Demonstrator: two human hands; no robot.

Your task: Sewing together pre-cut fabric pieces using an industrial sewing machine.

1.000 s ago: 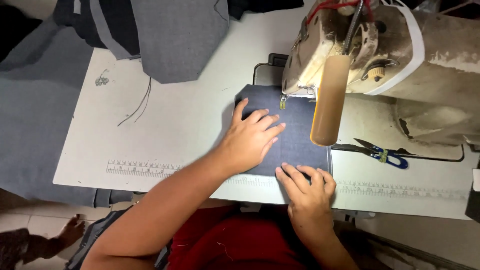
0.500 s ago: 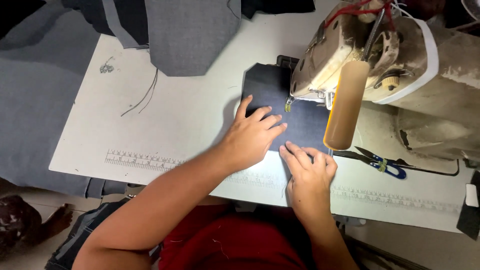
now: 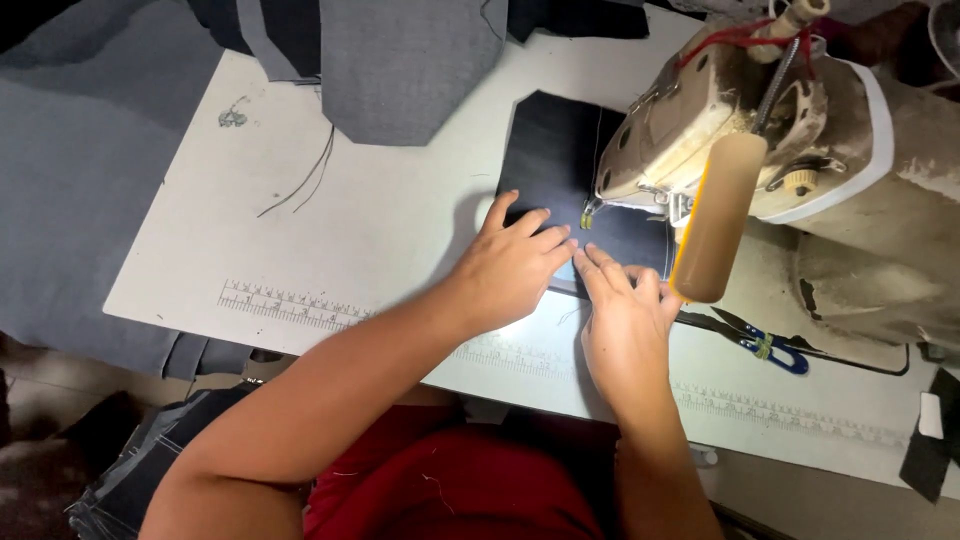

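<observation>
A dark navy fabric piece (image 3: 550, 150) lies flat on the white sewing table (image 3: 400, 230), running under the presser foot (image 3: 587, 215) of a worn cream sewing machine (image 3: 760, 140). My left hand (image 3: 510, 265) presses flat on the fabric's near edge, just left of the foot. My right hand (image 3: 625, 320) rests beside it, fingertips on the fabric's near edge below the foot. Neither hand grips anything; both lie spread on the cloth.
A grey fabric panel (image 3: 410, 60) hangs over the table's far edge, and more grey cloth (image 3: 70, 190) drapes at the left. Loose threads (image 3: 300, 185) lie on the table. Blue-handled snips (image 3: 765, 345) sit right of my right hand. A printed ruler (image 3: 290, 305) runs along the front edge.
The fabric has fed away from me under the presser foot. Both hands have followed it toward the machine, with the right hand now close beside the left.
</observation>
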